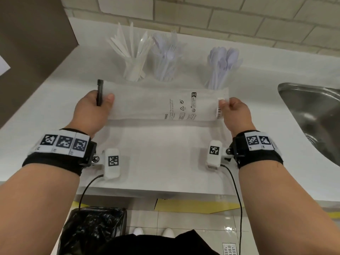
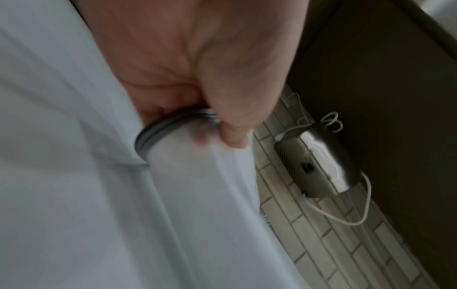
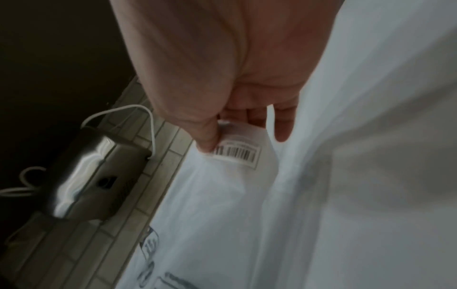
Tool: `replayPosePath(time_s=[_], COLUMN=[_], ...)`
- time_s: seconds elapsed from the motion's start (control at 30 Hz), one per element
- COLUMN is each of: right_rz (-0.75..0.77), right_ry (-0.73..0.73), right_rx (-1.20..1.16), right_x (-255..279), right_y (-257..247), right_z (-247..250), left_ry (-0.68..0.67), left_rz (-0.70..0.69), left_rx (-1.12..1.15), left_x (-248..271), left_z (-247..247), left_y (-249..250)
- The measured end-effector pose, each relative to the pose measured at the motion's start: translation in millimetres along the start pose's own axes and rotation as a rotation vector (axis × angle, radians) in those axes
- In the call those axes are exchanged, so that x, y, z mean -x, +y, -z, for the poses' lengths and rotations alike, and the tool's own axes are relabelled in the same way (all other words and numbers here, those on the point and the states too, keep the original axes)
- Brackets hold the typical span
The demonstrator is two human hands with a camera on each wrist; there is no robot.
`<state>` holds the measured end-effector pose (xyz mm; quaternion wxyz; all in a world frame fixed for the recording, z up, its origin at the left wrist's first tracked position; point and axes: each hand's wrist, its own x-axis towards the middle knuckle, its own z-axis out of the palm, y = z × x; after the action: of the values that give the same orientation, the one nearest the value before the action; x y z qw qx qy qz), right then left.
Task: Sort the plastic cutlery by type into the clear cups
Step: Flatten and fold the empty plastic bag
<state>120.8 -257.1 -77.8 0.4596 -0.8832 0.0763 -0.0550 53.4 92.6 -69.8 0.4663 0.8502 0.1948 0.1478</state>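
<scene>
Three clear cups stand in a row at the back of the white counter: one with knives (image 1: 132,57), one with forks (image 1: 166,59) and one with spoons (image 1: 221,67). In front of them I hold a clear, empty-looking plastic bag (image 1: 161,105) stretched flat between both hands. My left hand (image 1: 95,105) pinches the bag's left end at its dark zip strip (image 1: 99,92), with the thumb on top (image 2: 235,135). My right hand (image 1: 233,109) pinches the right end by the barcode label (image 3: 236,152).
A steel sink (image 1: 312,115) is set into the counter at the right. A dark cabinet (image 1: 33,52) rises at the left. A bin with a black liner (image 1: 93,230) stands on the floor below the counter edge. A metal box with white cables (image 2: 319,164) hangs on the tiled wall.
</scene>
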Motion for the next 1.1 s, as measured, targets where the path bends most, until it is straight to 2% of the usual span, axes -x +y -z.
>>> replayPosePath(time_s=[0.13,0.3,0.43,0.5,0.53,0.6,0.67,0.73,0.8,0.97,1.1], right_rz=[-0.018,0.016,-0.018,-0.025,-0.02,-0.016,-0.013,-0.006,-0.007,-0.002,-0.071], right_ry=[0.001,-0.047,-0.126,-0.154,-0.162,-0.183,-0.201,-0.209,-0.219,-0.222,-0.13], right_rx=[0.09,0.337,0.528,0.587,0.612,0.641,0.652,0.652,0.647,0.631,0.575], right_x=[-3,-4,-9,-12,-13,-14,-13,-13,-13,-11,-11], right_y=[1,1,3,1,1,2,1,0,0,-5,-11], right_z=[-5,-11,-17,-18,-18,-17,-16,-15,-13,-10,-12], left_ry=[-0.045,-0.127,-0.272,-0.286,-0.258,-0.263,-0.477,-0.674,-0.741,-0.733,-0.838], left_rz=[0.0,0.028,0.136,0.207,0.19,-0.003,-0.214,-0.304,-0.331,-0.308,-0.291], left_rx=[-0.058,-0.446,-0.674,-0.787,-0.833,-0.891,-0.881,-0.949,-1.025,-1.101,-1.073], left_x=[-3,-12,-18,-16,-14,-11,-6,-1,1,4,2], left_z=[-8,-13,-14,-14,-14,-21,-37,-60,-81,-95,-97], left_y=[-5,-13,-9,5,15,37,55,65,69,70,72])
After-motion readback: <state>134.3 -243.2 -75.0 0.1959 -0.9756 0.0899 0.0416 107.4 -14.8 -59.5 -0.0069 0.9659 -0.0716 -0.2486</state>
